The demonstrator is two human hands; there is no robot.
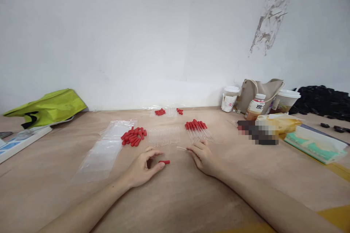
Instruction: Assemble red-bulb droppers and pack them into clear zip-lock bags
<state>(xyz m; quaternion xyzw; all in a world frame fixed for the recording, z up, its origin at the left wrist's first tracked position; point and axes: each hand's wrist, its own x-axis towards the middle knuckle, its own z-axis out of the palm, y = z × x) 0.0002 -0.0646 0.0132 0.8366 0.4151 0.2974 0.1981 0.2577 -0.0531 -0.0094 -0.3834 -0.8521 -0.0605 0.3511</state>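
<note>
My left hand (146, 165) is curled on the near side of the table, with a red rubber bulb (164, 162) at its thumb tip. A gap shows between the bulb and the index finger; the other fingers' contact is hidden. My right hand (203, 156) pinches a thin clear pipette tube (181, 148) that points left. Beyond my right hand lies a group of pipettes with red bulbs (195, 125). Several bare clear tubes (163, 136) lie side by side in the middle. Left of them is a pile of loose red bulbs (133, 136).
Clear plastic bags (102, 156) lie at left; another bag of parts (168, 112) is by the wall. A yellow-green bag (49, 105) and power strip (27, 142) are far left. Cups (230, 100), a bottle (255, 107) and a tissue pack (314, 145) stand right.
</note>
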